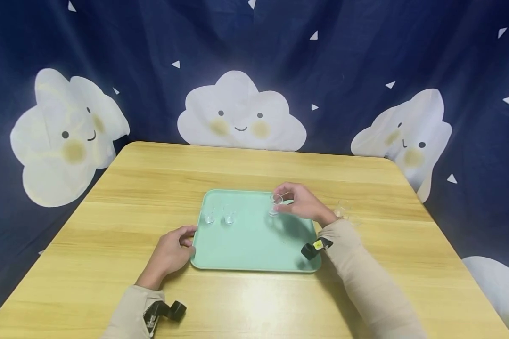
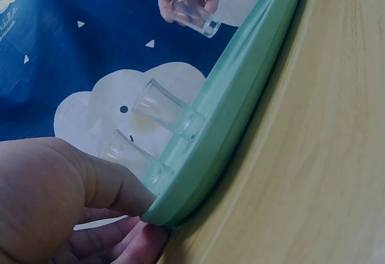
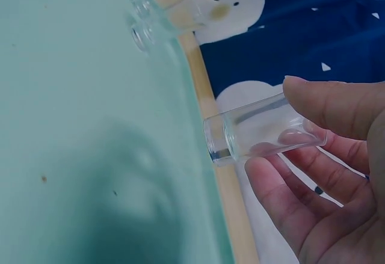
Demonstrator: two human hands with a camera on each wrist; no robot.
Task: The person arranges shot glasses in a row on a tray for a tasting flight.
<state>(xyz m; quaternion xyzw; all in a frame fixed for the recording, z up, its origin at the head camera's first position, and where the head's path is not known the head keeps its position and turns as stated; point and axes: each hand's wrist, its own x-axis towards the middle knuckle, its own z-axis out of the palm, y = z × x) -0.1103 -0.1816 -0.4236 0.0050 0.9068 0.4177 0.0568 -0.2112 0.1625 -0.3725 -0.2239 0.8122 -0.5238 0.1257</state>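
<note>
Left hand point(image 1: 169, 254) grasps the tray point(image 1: 254, 245) edge; right hand point(image 1: 303, 203) pinches an upright glass point(image 1: 275, 204) above the tray, two glasses point(image 1: 218, 215) standing leftward.

Wooden table point(image 1: 123, 197), light grain, rounded corners, in front of dark blue cloud-print backdrop. Mint green tray point(image 1: 254, 245) flat on table near centre, slightly toward near edge. 1 small clear glass point(image 1: 342, 209) directly on tabletop just right of tray. Left hand point(image 1: 169, 254) rests on table at tray's left edge.
</note>
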